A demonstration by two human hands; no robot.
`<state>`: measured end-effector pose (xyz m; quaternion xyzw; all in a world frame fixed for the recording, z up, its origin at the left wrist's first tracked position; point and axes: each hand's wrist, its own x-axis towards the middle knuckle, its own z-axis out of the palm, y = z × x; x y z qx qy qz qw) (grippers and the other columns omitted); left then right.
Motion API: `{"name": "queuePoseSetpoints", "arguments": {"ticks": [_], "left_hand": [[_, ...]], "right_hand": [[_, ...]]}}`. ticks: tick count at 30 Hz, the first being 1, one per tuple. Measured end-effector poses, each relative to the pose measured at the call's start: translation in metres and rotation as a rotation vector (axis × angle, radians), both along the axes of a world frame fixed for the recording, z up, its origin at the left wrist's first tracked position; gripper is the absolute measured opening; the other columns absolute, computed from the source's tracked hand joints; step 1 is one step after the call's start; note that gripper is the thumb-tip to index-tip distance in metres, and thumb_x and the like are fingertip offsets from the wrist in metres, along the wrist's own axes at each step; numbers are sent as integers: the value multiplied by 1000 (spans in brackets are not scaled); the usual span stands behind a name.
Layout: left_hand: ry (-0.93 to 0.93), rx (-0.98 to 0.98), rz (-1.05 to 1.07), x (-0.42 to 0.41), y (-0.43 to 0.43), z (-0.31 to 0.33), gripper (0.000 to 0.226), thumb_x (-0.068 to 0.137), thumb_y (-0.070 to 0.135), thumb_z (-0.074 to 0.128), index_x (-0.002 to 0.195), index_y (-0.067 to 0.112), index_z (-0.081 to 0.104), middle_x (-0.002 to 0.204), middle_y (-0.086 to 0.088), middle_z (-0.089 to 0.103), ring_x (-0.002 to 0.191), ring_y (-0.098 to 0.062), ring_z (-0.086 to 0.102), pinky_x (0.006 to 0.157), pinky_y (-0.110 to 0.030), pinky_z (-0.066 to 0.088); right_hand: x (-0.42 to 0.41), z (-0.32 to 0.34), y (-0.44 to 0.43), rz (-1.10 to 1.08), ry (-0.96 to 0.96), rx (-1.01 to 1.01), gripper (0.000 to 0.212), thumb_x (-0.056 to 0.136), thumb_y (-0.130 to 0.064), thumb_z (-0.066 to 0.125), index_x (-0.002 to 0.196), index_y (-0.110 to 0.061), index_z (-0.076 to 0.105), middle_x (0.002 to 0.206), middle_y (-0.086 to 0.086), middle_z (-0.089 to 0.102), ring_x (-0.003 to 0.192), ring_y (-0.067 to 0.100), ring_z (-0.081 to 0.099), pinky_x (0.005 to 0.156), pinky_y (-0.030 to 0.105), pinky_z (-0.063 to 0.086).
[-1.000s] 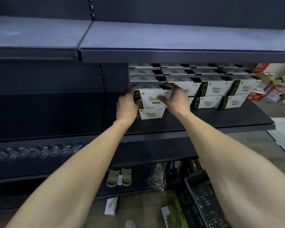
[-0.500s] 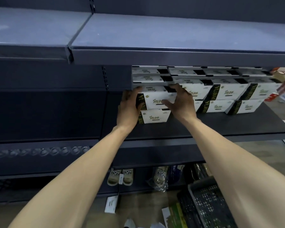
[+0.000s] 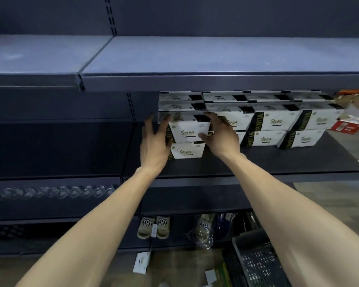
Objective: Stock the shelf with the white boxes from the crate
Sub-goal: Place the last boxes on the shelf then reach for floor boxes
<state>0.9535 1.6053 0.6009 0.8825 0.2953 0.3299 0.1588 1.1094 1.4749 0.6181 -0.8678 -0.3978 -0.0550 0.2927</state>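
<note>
The dark crate (image 3: 255, 264) is sitting nearest, low beside my right forearm; what it is holding I cannot tell; further out, my left hand (image 3: 153, 141) is pressing straight fingers against the left end of the top white box (image 3: 190, 131), while my right hand (image 3: 220, 135) is pinching its right end, fingers over the top, thumb on the front; it is resting on a lower white box (image 3: 188, 153); an uneven push could be skewing it, or tipping the pair off the shelf (image 3: 257, 164); beyond, the shelf is carrying more white box stacks (image 3: 278, 125) rightward.
</note>
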Motion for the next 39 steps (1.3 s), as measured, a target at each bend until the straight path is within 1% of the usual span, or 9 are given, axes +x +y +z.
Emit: {"name": "queuePoseSetpoints", "arguments": {"ticks": [4, 9, 12, 16, 20, 24, 28, 34, 39], "left_hand": [[95, 156, 9, -15, -24, 1, 59, 82, 13, 73, 137, 19, 51, 140, -14, 41, 117, -32, 48, 83, -43, 54], [262, 209, -15, -50, -43, -23, 49, 83, 17, 71, 129, 15, 56, 128, -11, 53, 111, -29, 52, 82, -42, 50], [334, 195, 21, -78, -49, -40, 52, 82, 21, 73, 130, 15, 55, 135, -13, 49, 117, -31, 51, 87, -44, 46], [395, 117, 75, -124, -59, -68, 50, 83, 24, 71, 130, 19, 54, 136, -9, 48, 121, -28, 48, 94, -42, 42], [577, -56, 194, -177, -83, -118, 51, 83, 29, 67, 130, 26, 48, 130, -2, 48, 122, -23, 46, 106, -42, 33], [677, -221, 245, -232, -111, -166, 43, 88, 25, 60, 128, 29, 47, 128, 1, 49, 123, -21, 45, 113, -45, 23], [762, -246, 231, -295, -115, -192, 50, 83, 25, 65, 129, 29, 45, 127, 2, 50, 125, -20, 44, 115, -47, 21], [790, -228, 24, -380, -86, -223, 50, 86, 20, 57, 133, 27, 45, 130, 1, 47, 127, -20, 42, 113, -36, 23], [853, -319, -42, -415, -81, -242, 50, 83, 24, 65, 129, 23, 47, 130, -2, 49, 124, -22, 44, 110, -35, 25]], "right_hand": [[-16, 5, -6, -25, -16, 44, 78, 80, -47, 76, 146, -29, 39, 148, 7, 34, 129, 33, 45, 85, 43, 52], [-63, -3, -6, 125, -111, 37, 71, 76, -48, 78, 136, -22, 48, 134, 10, 47, 117, 31, 50, 82, 43, 54], [-91, -25, -11, 174, 23, -35, 66, 79, -45, 76, 134, -22, 48, 132, 7, 49, 118, 28, 51, 84, 42, 53], [-131, -67, -21, 187, 117, -212, 63, 84, -41, 73, 136, -22, 44, 133, 6, 49, 120, 28, 49, 83, 40, 49], [-181, -114, -29, 231, 73, -401, 58, 87, -28, 70, 138, -21, 42, 134, 7, 48, 119, 29, 48, 86, 40, 48], [-253, -157, -30, 223, 149, -436, 56, 86, -18, 68, 137, -20, 46, 134, 6, 49, 119, 29, 48, 93, 39, 45], [-333, -185, -22, 168, 306, -392, 58, 85, -20, 72, 137, -22, 48, 133, 2, 51, 120, 25, 48, 97, 35, 43], [-404, -214, -19, 190, 270, -464, 55, 85, -30, 72, 135, -21, 52, 126, 3, 59, 113, 26, 55, 92, 37, 45], [-427, -234, -24, 225, 267, -547, 50, 87, -29, 70, 133, -21, 52, 125, 4, 58, 113, 27, 54, 90, 39, 42]]}}
